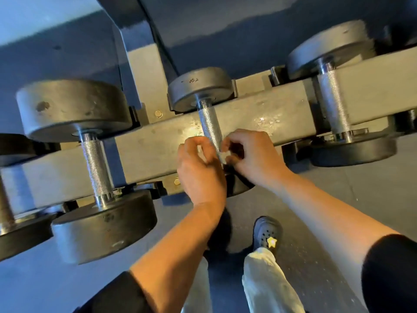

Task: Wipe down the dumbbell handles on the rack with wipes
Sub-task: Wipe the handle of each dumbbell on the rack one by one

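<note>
A small dumbbell lies across the grey rack (259, 123), its knurled steel handle (208, 123) in the middle of the view. Both my hands meet at the near end of that handle. My left hand (199, 170) has its fingers curled beside the handle. My right hand (250, 154) pinches a small white wipe (224, 154) against the handle's near end. The dumbbell's near head is mostly hidden under my hands. A larger dumbbell's handle (97, 168) lies to the left, and another handle (334, 100) to the right.
Black round dumbbell heads stick out past the rack's front edge at left (103, 224) and right (354, 150). A rack upright (144, 64) rises behind. My legs and a black shoe (267, 231) stand on the dark floor below.
</note>
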Tool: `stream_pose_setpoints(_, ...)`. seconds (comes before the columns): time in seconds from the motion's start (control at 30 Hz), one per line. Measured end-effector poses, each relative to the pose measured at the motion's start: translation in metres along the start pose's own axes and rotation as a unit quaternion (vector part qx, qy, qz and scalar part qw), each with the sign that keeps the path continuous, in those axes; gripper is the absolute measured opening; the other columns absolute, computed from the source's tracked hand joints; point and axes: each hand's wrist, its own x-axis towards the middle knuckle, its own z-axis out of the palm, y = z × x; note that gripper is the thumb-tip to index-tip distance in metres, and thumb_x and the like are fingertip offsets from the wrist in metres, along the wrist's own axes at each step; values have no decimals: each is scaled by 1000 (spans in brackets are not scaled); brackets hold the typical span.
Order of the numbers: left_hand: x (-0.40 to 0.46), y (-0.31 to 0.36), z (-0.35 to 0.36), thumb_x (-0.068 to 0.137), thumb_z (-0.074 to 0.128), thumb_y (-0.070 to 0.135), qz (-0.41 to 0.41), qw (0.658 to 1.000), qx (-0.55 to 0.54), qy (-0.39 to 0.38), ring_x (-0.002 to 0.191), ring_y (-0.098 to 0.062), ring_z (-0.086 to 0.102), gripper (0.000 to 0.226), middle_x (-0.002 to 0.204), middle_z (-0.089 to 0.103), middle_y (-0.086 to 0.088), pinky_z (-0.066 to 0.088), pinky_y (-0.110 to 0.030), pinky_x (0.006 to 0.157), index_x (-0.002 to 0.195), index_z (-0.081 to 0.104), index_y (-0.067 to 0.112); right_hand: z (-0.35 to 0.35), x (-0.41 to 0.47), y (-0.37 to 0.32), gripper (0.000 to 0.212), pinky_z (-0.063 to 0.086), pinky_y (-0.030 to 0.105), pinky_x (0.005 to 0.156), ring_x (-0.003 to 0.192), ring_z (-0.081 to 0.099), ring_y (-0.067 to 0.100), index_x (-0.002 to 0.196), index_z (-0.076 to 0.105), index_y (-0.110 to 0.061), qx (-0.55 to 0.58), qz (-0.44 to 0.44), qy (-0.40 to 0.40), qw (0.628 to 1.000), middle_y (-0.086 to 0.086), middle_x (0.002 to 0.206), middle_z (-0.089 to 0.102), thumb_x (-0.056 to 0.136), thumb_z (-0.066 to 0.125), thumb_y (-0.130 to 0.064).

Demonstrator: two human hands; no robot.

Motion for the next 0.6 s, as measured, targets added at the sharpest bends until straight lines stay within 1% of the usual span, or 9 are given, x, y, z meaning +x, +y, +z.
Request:
stream_pose_setpoints(0.07,-2,2,4,89,52,9,-5,999,33,15,72,-11,49,10,90,61,-4,28,-17,60,88,60,16,-5,-4,2,12,47,38,77,82,61,23,82,68,-8,23,-3,-24,999,7,85,67,74,65,1)
stream_pose_setpoints(0.13,-2,3,5,92,52,17,5,998,56,20,71,-6,45,10,92,60,-2,29,-14,60,93,61,12,-9,-4,7,18,46,29,81,85,58,15,87,69,-10,18,1,-23,1000,0,89,65,76,64,3)
stream_pose_setpoints(0.23,-1,3,4,90,54,16,16,997,80,3,70,-2,47,8,92,58,1,33,-5,62,97,59,14,-15,4,19,25,38,11,72,86,51,8,99,69,-12,-1,22,49,999,-1,96,60,78,67,2)
stream_pose_setpoints(0.3,0,3,5,89,55,15,3,997,83,-6,70,-5,49,9,92,60,1,35,-10,62,97,59,15,-17,19,22,26,34,5,71,86,53,9,104,69,-10,7,15,86,996,2,100,63,79,67,1)
stream_pose_setpoints(0.37,0,2,4,86,55,13,-8,997,76,-12,73,-10,53,12,91,62,-1,41,-21,65,97,59,16,-14,39,20,28,39,9,79,93,59,15,108,68,-10,24,4,100,995,5,107,65,82,65,-2)
stream_pose_setpoints(0.43,1,2,0,85,55,12,-19,998,61,-21,77,-13,56,16,89,62,-1,46,-26,70,98,57,20,-9,56,13,29,44,19,86,100,60,18,111,68,-13,34,2,95,995,4,111,66,83,64,-3)
stream_pose_setpoints(0.5,4,0,-6,85,56,9,-37,998,34,-34,80,-15,57,21,86,62,1,49,-32,75,96,55,27,0,63,6,25,50,23,82,95,61,15,105,69,-14,68,-4,90,994,0,104,68,82,67,-4)
stream_pose_setpoints(0.57,8,-5,-12,85,57,8,-52,998,21,-42,79,-15,58,25,85,62,1,51,-38,77,94,53,31,7,57,4,19,50,14,71,86,60,9,97,70,-12,120,-13,98,988,-3,96,67,80,68,-4)
stream_pose_setpoints(0.6,10,-7,-15,84,57,9,-57,997,14,-46,77,-15,58,25,84,62,1,52,-40,77,95,53,31,9,51,5,17,50,15,68,83,61,9,93,70,-11,134,-27,106,985,-2,93,68,79,69,-3)
